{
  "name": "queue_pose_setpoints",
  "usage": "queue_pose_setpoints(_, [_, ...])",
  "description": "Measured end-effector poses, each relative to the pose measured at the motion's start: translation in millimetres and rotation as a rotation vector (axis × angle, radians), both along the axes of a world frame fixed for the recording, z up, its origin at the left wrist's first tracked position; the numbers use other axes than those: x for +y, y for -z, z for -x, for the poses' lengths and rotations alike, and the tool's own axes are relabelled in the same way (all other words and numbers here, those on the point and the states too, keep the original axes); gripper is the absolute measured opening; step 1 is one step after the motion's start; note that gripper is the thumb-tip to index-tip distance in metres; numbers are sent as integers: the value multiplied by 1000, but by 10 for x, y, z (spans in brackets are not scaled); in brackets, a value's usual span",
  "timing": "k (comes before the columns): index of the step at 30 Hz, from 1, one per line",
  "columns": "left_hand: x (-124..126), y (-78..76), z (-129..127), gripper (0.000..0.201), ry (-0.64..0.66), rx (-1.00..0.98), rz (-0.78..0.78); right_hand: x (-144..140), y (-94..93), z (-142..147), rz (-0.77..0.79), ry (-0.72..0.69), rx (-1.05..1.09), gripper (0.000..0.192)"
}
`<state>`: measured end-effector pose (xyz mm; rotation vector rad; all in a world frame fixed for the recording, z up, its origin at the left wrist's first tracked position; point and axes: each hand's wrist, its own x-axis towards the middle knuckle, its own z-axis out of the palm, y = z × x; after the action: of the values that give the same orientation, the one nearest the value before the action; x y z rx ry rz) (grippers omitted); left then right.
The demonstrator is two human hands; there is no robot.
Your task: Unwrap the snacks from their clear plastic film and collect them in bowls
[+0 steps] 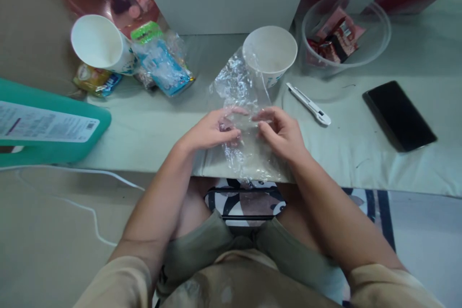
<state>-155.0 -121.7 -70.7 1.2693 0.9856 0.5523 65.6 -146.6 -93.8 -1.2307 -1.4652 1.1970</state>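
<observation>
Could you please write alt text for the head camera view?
Both hands, left hand and right hand, pinch a crumpled clear plastic bag at a table's edge, before a paper cup, utility knife and phone.

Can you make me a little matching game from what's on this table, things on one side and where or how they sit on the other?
Things:
1. clear plastic bag
2. utility knife
3. phone
4. left paper cup

States:
A. tipped on its side
B. dark, lying flat at far right
C. pinched by left hand and right hand
D. lying beside the upright paper cup

Pairs: 1-C, 2-D, 3-B, 4-A
</observation>
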Motion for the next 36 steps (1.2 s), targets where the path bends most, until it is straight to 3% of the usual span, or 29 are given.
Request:
queue_pose_setpoints(2, [-26, 34, 18, 50, -89, -72, -67, 20, 26, 43, 16, 40, 136, 11])
queue_pose_setpoints(4, [-50, 74, 20, 41, -222, -168, -184, 20, 44, 81, 20, 87, 260, 21])
queue_pose_setpoints(6, [-64, 91, 18, 28, -304, -246, -287, 9, 61, 103, 14, 112, 338, 20])
queue_pose_setpoints(10, [-56, 22, 61, 8, -214, -243, -379, -7, 91, 89, -24, 62, 422, 10])
queue_pose_setpoints(14, [-42, -46, 135, 11, -123, -178, -473, 23, 88, 41, -51, 82, 503, 39])
queue_pose_setpoints(18, [-44, -7, 133, 41, -247, -91, -494, 69, 51, 21, 54, 174, 541, 28])
queue_pose_setpoints(20, [-46, 22, 120, 28, -291, 20, -564, 66, 39, 29, 157, 152, 585, 36])
queue_pose_setpoints(22, [-53, 39, 105, 20, -302, 54, -600, 45, 39, 47, 238, 92, 576, 61])
queue_pose_setpoints(24, [-66, 39, 77, 37, -388, -14, -550, 24, 49, 69, 256, 36, 493, 77])
queue_pose_setpoints(26, [-84, 22, 27, 64, -476, -136, -405, 22, 62, 84, 224, 26, 418, 75])
queue_pose_setpoints(28, [-101, -1, -42, 78, -438, -223, -185, 40, 68, 83, 180, 74, 410, 67])
queue_pose_setpoints(31, [-107, -16, -150, 50, -324, -189, 32, 61, 57, 45, 147, 77, 373, 53])
queue_pose_setpoints(34, [-78, 7, -207, 29, -356, -80, 17, 28, 36, -19, 124, 4, 159, 29])
queue_pose_setpoints(36, [-46, 31, -211, 28, -348, -20, -33, -7, 20, -62, 137, -16, 81, 28])
